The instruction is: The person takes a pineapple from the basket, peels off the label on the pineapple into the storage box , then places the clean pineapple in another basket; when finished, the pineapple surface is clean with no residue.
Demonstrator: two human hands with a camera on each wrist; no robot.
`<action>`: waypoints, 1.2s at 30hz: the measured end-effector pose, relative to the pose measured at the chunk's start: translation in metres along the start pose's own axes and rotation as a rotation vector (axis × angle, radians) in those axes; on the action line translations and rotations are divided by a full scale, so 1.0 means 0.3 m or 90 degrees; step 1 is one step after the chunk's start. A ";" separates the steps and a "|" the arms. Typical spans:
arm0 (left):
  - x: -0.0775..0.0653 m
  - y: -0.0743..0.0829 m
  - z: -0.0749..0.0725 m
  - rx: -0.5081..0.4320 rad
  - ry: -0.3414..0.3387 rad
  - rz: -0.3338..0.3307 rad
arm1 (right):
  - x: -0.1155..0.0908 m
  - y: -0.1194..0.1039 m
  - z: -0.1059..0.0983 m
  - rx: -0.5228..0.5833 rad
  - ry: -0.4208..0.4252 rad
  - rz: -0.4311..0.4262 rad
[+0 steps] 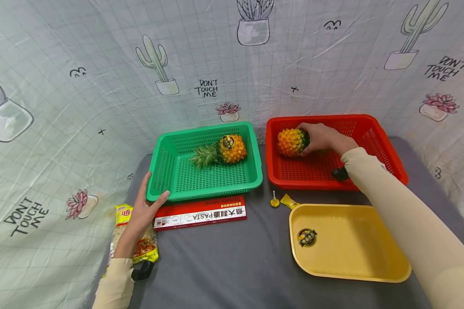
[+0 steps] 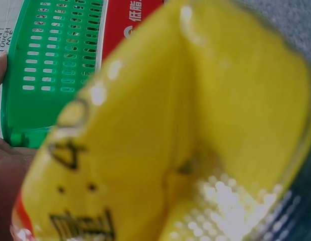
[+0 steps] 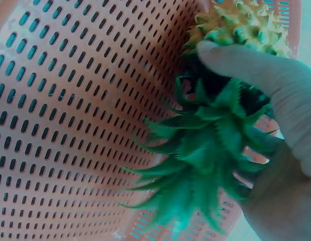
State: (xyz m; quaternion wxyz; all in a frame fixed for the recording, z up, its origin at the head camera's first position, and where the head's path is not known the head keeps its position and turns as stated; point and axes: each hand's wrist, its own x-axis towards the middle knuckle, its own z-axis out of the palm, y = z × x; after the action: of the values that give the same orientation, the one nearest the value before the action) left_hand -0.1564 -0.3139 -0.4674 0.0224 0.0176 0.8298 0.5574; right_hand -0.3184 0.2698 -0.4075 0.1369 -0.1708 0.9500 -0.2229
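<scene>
My right hand grips a small pineapple in the left part of the red basket. In the right wrist view its green leafy crown points toward the camera, with my thumb across the top of the crown's base. At the green basket, my left hand holds the near left corner, thumb at the front rim and fingers along the left side. A second pineapple, bearing a dark round label, lies in that basket with its crown to the left.
A red and white pasta box lies before the green basket. Beside my left forearm is a yellow-ended food bag, close to the left wrist camera. A lollipop, a yellow wrapped sweet and a yellow tray sit nearer the front.
</scene>
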 end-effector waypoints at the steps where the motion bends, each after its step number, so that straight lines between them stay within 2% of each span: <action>1: 0.000 -0.001 0.000 0.000 0.000 0.001 | -0.001 0.000 -0.002 -0.003 0.000 -0.001; 9: 0.008 0.000 0.003 0.002 -0.002 0.007 | -0.011 0.032 0.002 -0.003 -0.018 0.024; 13: 0.012 -0.006 0.006 -0.014 -0.002 0.013 | -0.010 0.039 0.000 -0.004 -0.015 0.015; 18: 0.007 -0.010 0.003 -0.019 -0.002 0.011 | -0.029 -0.007 -0.027 0.008 -0.014 0.003; 27: 0.002 -0.007 0.002 -0.014 0.000 0.008 | -0.042 -0.068 -0.057 0.000 0.050 -0.056; 36: -0.002 -0.007 0.004 -0.002 0.003 0.000 | -0.053 -0.139 -0.068 0.002 0.070 -0.081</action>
State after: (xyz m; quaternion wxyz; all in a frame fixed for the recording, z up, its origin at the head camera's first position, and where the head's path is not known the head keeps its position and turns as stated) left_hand -0.1558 -0.3135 -0.4697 0.0200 0.0164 0.8287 0.5590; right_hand -0.2999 0.2485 -0.3672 0.0702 -0.2182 0.9429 -0.2416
